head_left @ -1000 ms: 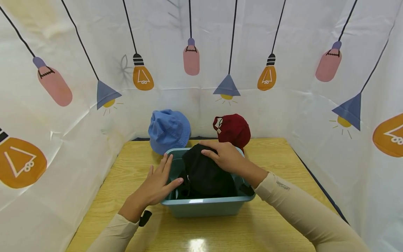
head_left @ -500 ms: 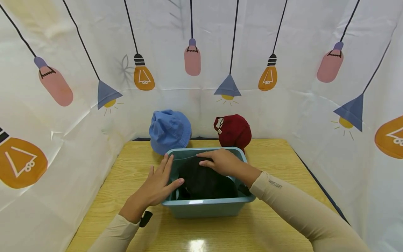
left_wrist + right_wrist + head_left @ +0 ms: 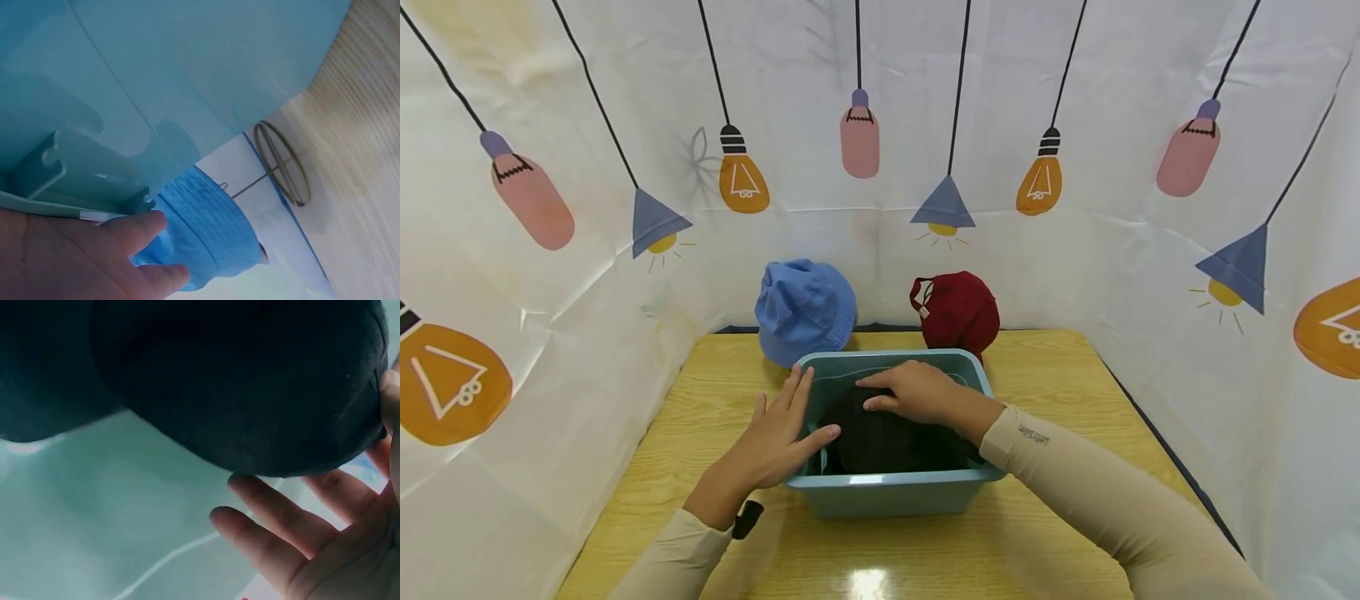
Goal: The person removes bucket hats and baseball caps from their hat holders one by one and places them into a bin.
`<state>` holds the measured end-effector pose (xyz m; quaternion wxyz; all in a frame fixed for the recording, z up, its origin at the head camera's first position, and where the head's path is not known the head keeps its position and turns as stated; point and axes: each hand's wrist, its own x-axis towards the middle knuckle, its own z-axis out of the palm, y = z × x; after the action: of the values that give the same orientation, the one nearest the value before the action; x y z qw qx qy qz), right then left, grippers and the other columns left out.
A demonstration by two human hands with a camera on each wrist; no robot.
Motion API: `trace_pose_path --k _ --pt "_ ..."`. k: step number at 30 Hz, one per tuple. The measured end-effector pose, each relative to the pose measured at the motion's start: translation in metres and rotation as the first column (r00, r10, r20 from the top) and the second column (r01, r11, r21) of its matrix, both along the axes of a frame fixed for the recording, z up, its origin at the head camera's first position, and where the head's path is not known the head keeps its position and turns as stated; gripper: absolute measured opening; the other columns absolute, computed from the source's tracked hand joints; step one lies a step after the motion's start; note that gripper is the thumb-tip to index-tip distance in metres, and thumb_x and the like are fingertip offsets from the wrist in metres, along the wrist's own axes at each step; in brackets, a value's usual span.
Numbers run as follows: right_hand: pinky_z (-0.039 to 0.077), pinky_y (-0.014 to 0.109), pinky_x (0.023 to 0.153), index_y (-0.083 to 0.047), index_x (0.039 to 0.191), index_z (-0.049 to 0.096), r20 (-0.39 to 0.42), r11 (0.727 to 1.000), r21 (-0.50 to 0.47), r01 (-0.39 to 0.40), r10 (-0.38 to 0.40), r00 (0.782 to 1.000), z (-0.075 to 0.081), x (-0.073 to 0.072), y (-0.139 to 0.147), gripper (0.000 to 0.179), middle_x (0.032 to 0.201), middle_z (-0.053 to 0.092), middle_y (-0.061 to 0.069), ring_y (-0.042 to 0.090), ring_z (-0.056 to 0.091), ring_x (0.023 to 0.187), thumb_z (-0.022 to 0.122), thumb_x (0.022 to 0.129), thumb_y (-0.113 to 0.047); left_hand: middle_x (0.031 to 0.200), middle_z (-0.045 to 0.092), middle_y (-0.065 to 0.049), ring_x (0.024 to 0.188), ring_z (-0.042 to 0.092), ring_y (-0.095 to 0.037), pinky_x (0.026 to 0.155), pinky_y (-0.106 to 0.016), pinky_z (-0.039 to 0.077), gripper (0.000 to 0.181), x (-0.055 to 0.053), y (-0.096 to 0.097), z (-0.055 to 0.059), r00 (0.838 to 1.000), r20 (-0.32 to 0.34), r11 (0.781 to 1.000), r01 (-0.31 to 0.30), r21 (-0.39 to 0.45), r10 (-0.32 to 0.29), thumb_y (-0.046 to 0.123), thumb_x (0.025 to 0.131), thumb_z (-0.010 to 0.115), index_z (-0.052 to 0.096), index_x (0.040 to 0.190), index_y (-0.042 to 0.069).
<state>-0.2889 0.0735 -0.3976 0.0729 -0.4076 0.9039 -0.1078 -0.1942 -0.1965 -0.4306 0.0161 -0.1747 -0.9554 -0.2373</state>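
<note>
A black cap (image 3: 887,442) lies inside a blue-green plastic basin (image 3: 891,498) on the table. My right hand (image 3: 921,392) rests over the far side of the cap, its fingers fairly straight. In the right wrist view the fingers (image 3: 275,519) lie along the cap's edge, while the thumb reaches its side at the right border. My left hand (image 3: 771,442) stays at the basin's left rim with straight, spread fingers. In the left wrist view, its fingertips (image 3: 147,228) sit by the rim, next to moulded ribs on the outer wall.
Behind the basin are a blue bucket hat (image 3: 805,308) on the left and a dark red cap (image 3: 961,312) on the right. A wire base (image 3: 281,162) shows near the blue hat. White printed curtains (image 3: 880,250) enclose the wooden table (image 3: 1037,392) at the back and sides.
The black cap has sunk lower into the basin, its crown dropping below the far rim. My right hand has moved down and slightly left with it. The left hand has stayed put.
</note>
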Motion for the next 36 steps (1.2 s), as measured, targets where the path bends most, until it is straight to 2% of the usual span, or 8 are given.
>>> trace_pose_path --k 6,13,17,21,24,28,32,36 --pt "0.045 0.043 0.116 -0.032 0.151 0.056 0.060 0.997 0.016 -0.079 0.078 0.995 -0.004 -0.002 -0.004 0.052 0.149 0.059 -0.006 0.014 0.060 0.134 0.052 0.105 -0.055 0.175 -0.003 -0.012 0.158 0.021 -0.040 0.119 -0.076 0.003 0.100 0.000 0.000 0.001 1.000 0.008 1.000 -0.013 -0.024 0.013 0.075 0.099 0.043 -0.003 0.168 0.021" --pt "0.037 0.046 0.122 -0.034 0.160 0.042 0.148 0.983 0.103 -0.150 0.134 0.980 -0.007 -0.002 -0.003 0.060 0.160 0.047 -0.005 0.018 0.047 0.147 0.051 0.105 -0.056 0.175 0.000 -0.015 0.159 0.016 -0.041 0.119 -0.077 0.006 0.104 0.000 0.002 0.001 0.999 -0.023 0.996 -0.030 -0.080 0.029 0.080 0.096 0.041 0.008 0.168 0.013" --pt "0.034 0.051 0.123 -0.038 0.162 0.034 0.162 0.973 0.149 -0.175 0.150 0.975 0.001 0.002 0.001 0.067 0.165 0.040 -0.001 0.023 0.040 0.152 0.057 0.102 -0.057 0.174 0.004 -0.018 0.159 0.012 -0.044 0.119 -0.077 0.007 0.105 0.001 0.003 0.001 0.998 -0.050 0.992 -0.050 -0.115 0.045 0.082 0.095 0.040 0.012 0.168 0.013" --pt "0.035 0.057 0.121 -0.043 0.160 0.036 0.141 0.967 0.171 -0.187 0.164 0.976 0.017 0.007 0.006 0.071 0.167 0.037 0.004 0.028 0.038 0.153 0.069 0.098 -0.050 0.174 0.005 -0.019 0.159 0.012 -0.045 0.119 -0.077 0.008 0.105 0.003 0.004 0.002 0.997 -0.057 0.990 -0.062 -0.128 0.055 0.083 0.094 0.039 0.014 0.168 0.013" --pt "0.038 0.055 0.120 -0.045 0.157 0.041 0.116 0.960 0.184 -0.210 0.191 0.975 0.025 0.010 0.009 0.072 0.166 0.039 0.003 0.028 0.042 0.151 0.076 0.095 -0.040 0.174 0.005 -0.018 0.159 0.012 -0.045 0.119 -0.077 0.008 0.104 0.003 0.004 0.002 0.997 -0.055 0.989 -0.064 -0.133 0.058 0.083 0.094 0.039 0.015 0.168 0.013" --pt "0.042 0.049 0.117 -0.044 0.154 0.047 0.100 0.948 0.184 -0.259 0.244 0.964 0.027 0.009 0.011 0.073 0.161 0.046 -0.003 0.021 0.048 0.147 0.082 0.092 -0.030 0.174 0.004 -0.018 0.159 0.011 -0.044 0.119 -0.077 0.008 0.104 0.002 0.005 0.003 0.997 -0.047 0.988 -0.066 -0.136 0.060 0.083 0.094 0.039 0.016 0.168 0.014" --pt "0.044 0.042 0.116 -0.037 0.153 0.051 0.106 0.935 0.148 -0.322 0.309 0.945 0.022 0.004 0.007 0.073 0.153 0.054 -0.009 0.013 0.052 0.142 0.084 0.090 -0.026 0.174 0.005 -0.020 0.158 0.012 -0.046 0.118 -0.078 0.008 0.104 0.002 0.004 0.004 0.997 -0.052 0.989 -0.061 -0.134 0.055 0.082 0.094 0.040 0.017 0.168 0.012" --pt "0.045 0.038 0.116 -0.034 0.154 0.051 0.123 0.919 0.146 -0.367 0.351 0.928 0.014 0.001 0.001 0.073 0.151 0.055 -0.014 0.009 0.054 0.139 0.084 0.089 -0.027 0.174 0.005 -0.020 0.158 0.014 -0.047 0.118 -0.078 0.008 0.104 0.002 0.003 0.004 0.997 -0.048 0.989 -0.061 -0.132 0.055 0.083 0.094 0.039 0.017 0.167 0.012"
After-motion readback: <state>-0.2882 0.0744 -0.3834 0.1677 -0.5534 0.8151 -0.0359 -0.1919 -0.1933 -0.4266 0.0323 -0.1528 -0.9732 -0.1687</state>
